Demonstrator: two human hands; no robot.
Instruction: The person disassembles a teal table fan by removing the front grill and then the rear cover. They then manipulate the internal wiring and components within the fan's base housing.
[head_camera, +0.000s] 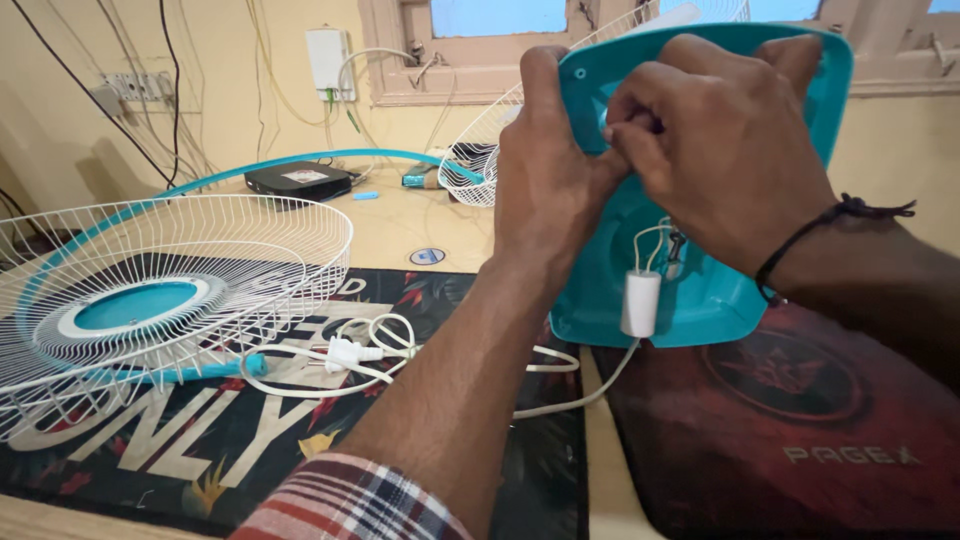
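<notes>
A teal plastic fan housing (700, 300) stands upright on the table, its hollow inside facing me. My left hand (548, 170) grips its upper left edge. My right hand (715, 140) presses into the upper inside of the housing with fingers curled; what it pinches is hidden. A white cylindrical capacitor (640, 303) hangs on thin wires inside the housing. A white power cord with plug (350, 353) lies coiled on the mat below my left forearm.
A white wire fan guard with a teal centre (150, 300) lies at the left. A second wire guard (480, 160) leans behind the housing. A black box (298, 180) sits at the back. Dark printed mats (780, 420) cover the table.
</notes>
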